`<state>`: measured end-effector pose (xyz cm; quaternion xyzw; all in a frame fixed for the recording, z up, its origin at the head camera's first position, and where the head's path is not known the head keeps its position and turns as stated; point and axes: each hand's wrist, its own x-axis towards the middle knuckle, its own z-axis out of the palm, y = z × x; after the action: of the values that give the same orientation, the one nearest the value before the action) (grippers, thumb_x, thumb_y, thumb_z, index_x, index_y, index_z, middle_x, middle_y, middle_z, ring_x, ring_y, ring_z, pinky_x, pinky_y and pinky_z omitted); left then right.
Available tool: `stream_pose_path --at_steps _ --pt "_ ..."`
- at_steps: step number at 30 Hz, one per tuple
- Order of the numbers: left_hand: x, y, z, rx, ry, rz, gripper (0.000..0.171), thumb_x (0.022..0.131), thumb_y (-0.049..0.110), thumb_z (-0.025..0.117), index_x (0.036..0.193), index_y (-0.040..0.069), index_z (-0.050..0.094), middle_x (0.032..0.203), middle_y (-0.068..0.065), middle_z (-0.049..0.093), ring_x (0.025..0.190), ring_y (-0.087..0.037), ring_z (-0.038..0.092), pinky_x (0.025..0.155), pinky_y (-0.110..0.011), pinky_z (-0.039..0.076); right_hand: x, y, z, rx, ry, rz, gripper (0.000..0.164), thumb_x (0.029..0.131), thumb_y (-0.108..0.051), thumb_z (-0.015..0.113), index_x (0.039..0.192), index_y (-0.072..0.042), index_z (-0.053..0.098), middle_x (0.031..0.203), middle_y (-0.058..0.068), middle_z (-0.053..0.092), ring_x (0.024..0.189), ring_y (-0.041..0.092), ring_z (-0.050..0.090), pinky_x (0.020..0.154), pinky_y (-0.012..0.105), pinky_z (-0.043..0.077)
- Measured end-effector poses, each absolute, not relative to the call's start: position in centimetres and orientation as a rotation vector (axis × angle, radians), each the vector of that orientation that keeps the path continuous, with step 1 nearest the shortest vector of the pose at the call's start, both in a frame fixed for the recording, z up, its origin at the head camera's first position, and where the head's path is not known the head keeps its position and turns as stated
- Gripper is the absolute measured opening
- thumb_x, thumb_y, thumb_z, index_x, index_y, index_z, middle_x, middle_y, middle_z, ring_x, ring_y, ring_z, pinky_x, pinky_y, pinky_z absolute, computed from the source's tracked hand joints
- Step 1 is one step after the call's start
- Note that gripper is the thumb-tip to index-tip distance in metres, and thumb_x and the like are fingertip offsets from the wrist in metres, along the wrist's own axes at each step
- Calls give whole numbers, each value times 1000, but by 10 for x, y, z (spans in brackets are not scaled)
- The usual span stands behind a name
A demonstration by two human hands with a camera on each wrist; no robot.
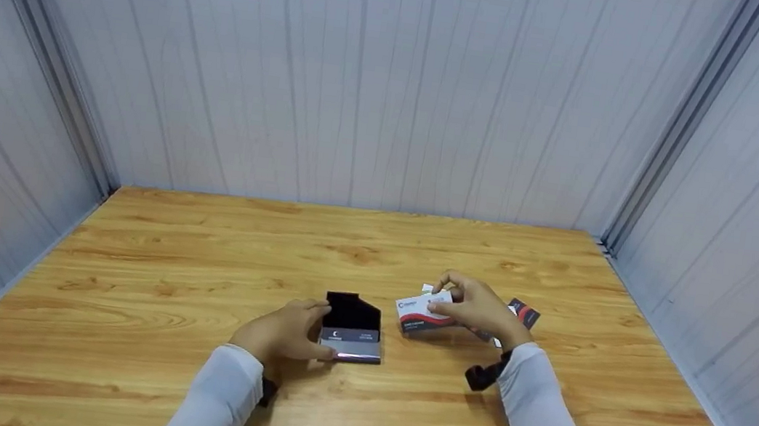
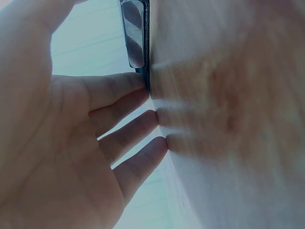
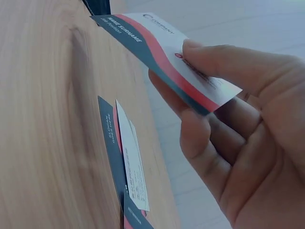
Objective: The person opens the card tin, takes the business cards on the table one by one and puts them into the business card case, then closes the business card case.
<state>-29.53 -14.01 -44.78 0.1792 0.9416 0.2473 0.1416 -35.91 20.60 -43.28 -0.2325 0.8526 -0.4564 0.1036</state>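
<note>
An unfolded business card case (image 1: pixel 351 347) with a black inside and a shiny metal front lies on the table; a dark printed card (image 1: pixel 350 335) shows in it. My left hand (image 1: pixel 287 329) is at its left side, thumb on the front corner and index finger by the raised lid. In the left wrist view the fingers (image 2: pixel 138 126) are fairly straight, tips at the tabletop and case edge. Right of the case, my right hand (image 1: pixel 477 305) pinches a white, red and dark grey business card (image 3: pixel 162 57), thumb on top and fingers beneath, above the table.
More business cards (image 3: pixel 128 157) lie loosely overlapped on the wooden table (image 1: pixel 199 248) beneath and beyond the right hand, partly hidden by it in the head view. Pale panelled walls (image 1: pixel 396 83) enclose the table at the back and both sides.
</note>
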Motion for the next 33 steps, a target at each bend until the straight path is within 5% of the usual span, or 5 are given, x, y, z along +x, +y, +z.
stream_pose_path --at_steps 5,17,26,33 --pt "-297 -141 -449 523 2718 713 89 88 45 76 156 5 35 160 -12 31 147 -33 26 114 -50 31 -357 201 -433 -670 2488 -1390 26 94 -29 73 111 -14 60 61 -3 47 44 9 33 39 24 27" --pt "-298 -140 -450 520 2724 719 89 87 43 77 155 4 37 159 -13 33 146 -34 27 115 -50 30 -356 185 -438 -651 2489 -1486 23 94 -30 74 108 -15 65 82 5 69 59 13 54 61 43 56" --pt "-296 -140 -449 528 2724 708 89 88 44 76 155 4 36 159 -14 32 147 -35 26 116 -49 29 -354 167 -442 -600 2580 -1612 18 93 -27 75 107 -17 72 108 6 73 91 21 70 71 45 60" --pt "-297 -140 -450 525 2733 721 89 86 43 78 154 2 37 158 -14 34 147 -33 27 116 -47 28 -352 155 -445 -657 2550 -1656 18 98 -15 68 114 -12 73 105 9 73 87 22 69 73 49 59"
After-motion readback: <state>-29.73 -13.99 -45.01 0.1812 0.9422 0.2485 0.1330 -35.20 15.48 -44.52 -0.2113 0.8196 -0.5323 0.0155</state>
